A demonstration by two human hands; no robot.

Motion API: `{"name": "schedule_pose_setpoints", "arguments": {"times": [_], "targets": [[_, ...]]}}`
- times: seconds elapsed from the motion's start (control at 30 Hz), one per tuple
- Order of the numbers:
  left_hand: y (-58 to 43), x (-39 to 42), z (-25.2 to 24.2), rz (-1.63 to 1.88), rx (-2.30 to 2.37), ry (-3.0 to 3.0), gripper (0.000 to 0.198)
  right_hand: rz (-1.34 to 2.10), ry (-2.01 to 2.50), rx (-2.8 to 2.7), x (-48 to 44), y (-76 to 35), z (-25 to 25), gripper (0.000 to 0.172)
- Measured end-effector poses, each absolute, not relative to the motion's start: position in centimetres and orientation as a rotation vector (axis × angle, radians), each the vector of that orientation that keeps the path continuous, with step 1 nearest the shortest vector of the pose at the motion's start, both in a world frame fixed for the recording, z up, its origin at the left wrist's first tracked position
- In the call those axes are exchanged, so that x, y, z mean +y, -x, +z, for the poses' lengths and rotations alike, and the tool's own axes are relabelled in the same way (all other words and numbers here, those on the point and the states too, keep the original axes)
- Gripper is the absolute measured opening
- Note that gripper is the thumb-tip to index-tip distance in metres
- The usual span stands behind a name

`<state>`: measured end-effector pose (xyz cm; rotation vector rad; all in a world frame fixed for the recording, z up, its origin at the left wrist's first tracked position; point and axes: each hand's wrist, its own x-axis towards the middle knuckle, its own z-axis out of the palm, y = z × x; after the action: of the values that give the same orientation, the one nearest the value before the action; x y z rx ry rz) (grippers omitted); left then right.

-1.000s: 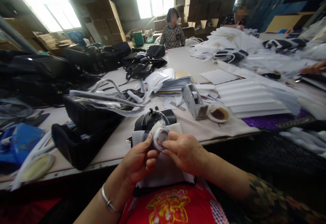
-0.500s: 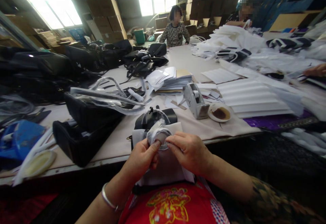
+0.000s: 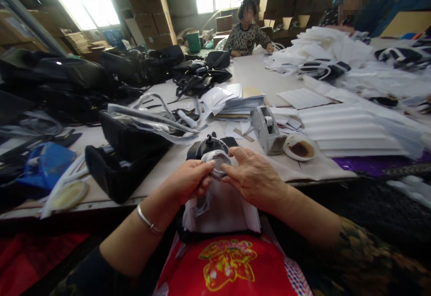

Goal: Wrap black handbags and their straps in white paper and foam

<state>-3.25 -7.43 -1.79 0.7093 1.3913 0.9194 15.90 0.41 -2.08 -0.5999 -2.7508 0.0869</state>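
A coiled strap (image 3: 218, 156), wrapped in whitish plastic, is held up between my two hands. My left hand (image 3: 188, 178) pinches the coil's left side between thumb and fingers. At the coil's right side, my right hand (image 3: 256, 177) presses with its thumb and bent fingers. Below the hands, a loose bit of clear plastic (image 3: 202, 204) hangs by the white sheet (image 3: 225, 210). That sheet lies over a black bag (image 3: 194, 151), which leans from the table edge toward my lap. The bag's middle is hidden behind the hands and coil.
A tape dispenser (image 3: 266, 136) and a dish of brown stuff (image 3: 288, 152) stand right of the bag. Behind are stacked papers (image 3: 237, 103). Black bags (image 3: 134, 136) lie left, white foam sheets (image 3: 346, 130) right. Two people work across the table (image 3: 249, 73).
My right hand's fingers have shifted higher around the coil. The loose plastic now hangs below my left hand. The view has turned slightly left, and the person opposite has an arm stretched sideways.
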Motion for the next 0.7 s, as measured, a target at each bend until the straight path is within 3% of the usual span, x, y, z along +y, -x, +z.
{"name": "schedule_pose_setpoints", "arguments": {"times": [0.13, 0.17, 0.27, 0.4, 0.57, 0.7], "targets": [[3.9, -5.4, 0.6, 0.967, 1.313, -0.546, 0.029, -0.07, 0.404, -2.651, 1.2, -15.0, -1.6, 0.041], [4.0, -5.2, 0.8, 0.98, 1.293, -0.514, 0.027, -0.09, 0.385, -2.634, 1.3, -14.7, -1.9, 0.04], [3.7, -5.2, 0.3, 0.956, 1.295, -0.497, 0.03, -0.177, 0.361, -2.58, 1.0, -14.2, -3.3, 0.014], [2.4, -6.7, -1.2, 0.948, 1.449, -0.676, 0.041, -0.221, 0.276, -2.565, 0.0, -13.9, -4.9, 0.018], [1.3, -9.1, -2.8, 1.064, 1.588, -0.874, 0.04, -0.236, 0.28, -2.56, -1.4, -13.8, -5.5, 0.016], [1.8, -10.2, -3.7, 1.09, 1.501, -0.828, 0.041, -0.06, 0.213, -2.467, -2.0, -14.8, -5.3, 0.012]]}}
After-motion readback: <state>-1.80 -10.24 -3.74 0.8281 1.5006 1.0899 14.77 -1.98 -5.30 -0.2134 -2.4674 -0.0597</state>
